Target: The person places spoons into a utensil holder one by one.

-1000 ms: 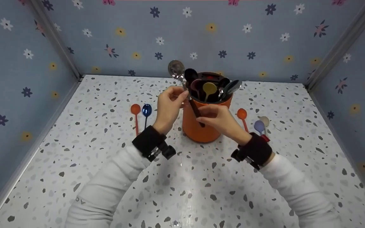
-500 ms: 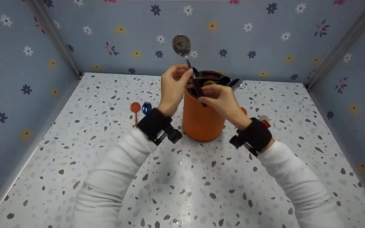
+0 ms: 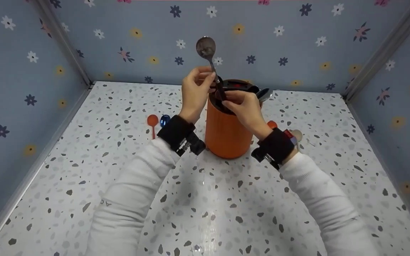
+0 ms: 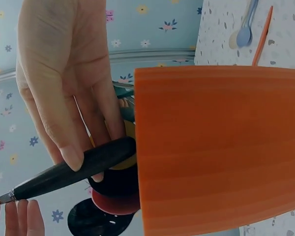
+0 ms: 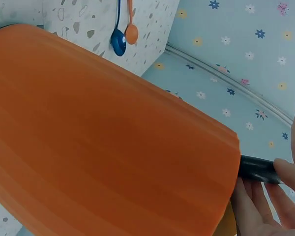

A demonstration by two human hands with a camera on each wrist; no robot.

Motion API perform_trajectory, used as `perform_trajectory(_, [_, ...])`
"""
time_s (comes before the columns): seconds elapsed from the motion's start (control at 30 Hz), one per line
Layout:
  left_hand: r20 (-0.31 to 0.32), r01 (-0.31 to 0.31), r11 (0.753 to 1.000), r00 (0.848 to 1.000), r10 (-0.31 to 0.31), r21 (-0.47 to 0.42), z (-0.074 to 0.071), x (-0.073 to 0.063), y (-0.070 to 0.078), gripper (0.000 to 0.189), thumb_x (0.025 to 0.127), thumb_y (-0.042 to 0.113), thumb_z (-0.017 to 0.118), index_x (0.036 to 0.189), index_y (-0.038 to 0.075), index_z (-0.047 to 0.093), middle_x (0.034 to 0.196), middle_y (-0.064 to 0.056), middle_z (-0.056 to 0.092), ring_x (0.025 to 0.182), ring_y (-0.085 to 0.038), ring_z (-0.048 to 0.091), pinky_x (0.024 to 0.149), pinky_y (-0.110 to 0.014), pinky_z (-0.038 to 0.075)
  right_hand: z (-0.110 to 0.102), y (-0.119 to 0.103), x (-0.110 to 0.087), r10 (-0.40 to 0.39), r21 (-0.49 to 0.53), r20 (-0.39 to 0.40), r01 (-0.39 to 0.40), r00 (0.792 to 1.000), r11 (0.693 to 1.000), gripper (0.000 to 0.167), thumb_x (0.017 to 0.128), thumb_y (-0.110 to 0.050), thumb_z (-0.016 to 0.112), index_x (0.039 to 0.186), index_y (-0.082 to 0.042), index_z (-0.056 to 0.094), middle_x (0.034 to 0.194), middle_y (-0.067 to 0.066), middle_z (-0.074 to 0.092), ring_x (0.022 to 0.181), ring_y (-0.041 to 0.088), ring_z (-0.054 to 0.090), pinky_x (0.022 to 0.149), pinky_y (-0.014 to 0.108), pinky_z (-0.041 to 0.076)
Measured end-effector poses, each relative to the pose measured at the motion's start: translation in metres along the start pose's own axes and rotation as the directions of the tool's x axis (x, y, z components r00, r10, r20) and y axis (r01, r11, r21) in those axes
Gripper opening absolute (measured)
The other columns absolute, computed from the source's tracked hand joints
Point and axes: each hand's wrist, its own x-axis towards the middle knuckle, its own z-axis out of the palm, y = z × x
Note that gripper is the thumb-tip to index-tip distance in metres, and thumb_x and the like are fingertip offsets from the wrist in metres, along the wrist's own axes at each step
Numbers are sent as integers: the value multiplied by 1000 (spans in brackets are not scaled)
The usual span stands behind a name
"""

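A large metal spoon point(image 3: 205, 48) with a black handle point(image 4: 73, 167) is held bowl up, slightly tilted, over the near rim of the orange utensil holder point(image 3: 228, 131). My left hand point(image 3: 195, 90) pinches it near the neck, where metal meets handle. Lower down, my right hand point(image 3: 246, 112) pinches the black handle between thumb and fingers. In the left wrist view, the handle's lower end is close to the holder's rim. Several utensils stand in the holder, including a shiny metal spoon point(image 3: 264, 94) leaning right; my hands hide most others.
On the table point(image 3: 205, 213) left of the holder lie a red spoon point(image 3: 152, 121) and a blue spoon point(image 3: 165, 121). An orange spoon point(image 3: 272, 124) and a beige spoon point(image 3: 297, 135) lie to the right, partly behind my right wrist. Flowered panels point(image 3: 226, 42) enclose the table's back and sides.
Both hands have raised the spoon from in front of the holder to above its rim. In the last half second, my right hand has shifted slightly up and left.
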Motion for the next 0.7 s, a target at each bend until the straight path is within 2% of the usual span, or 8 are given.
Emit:
perform_trajectory(0.23, [8, 7, 999, 1000, -7, 33, -1, 2, -8, 24, 99, 4, 56, 120, -6, 62, 108, -22, 65, 95, -32, 65, 87, -34, 60, 3, 2, 3, 19, -12, -42, -19, 999, 1000, 28, 94, 0, 63, 120, 8, 66, 121, 25, 67, 111, 33, 66, 97, 35, 56])
perform_trajectory(0.47, [16, 46, 998, 999, -47, 45, -3, 2, -18, 25, 99, 6, 56, 121, -6, 63, 107, -21, 64, 86, -23, 66, 84, -31, 60, 4, 5, 1, 16, -10, -50, -17, 999, 1000, 25, 95, 0, 62, 118, 7, 67, 119, 24, 68, 110, 32, 66, 95, 33, 57])
perform_trajectory(0.7, [-52, 96, 995, 994, -95, 33, -11, 5, -30, 23, 98, 5, 58, 115, -7, 68, 103, -24, 67, 71, -11, 61, 69, -23, 61, 6, 5, -7, -5, 10, 1, 5, 1000, 1000, 24, 95, -2, 62, 117, 7, 68, 116, 24, 68, 106, 31, 66, 91, 28, 57])
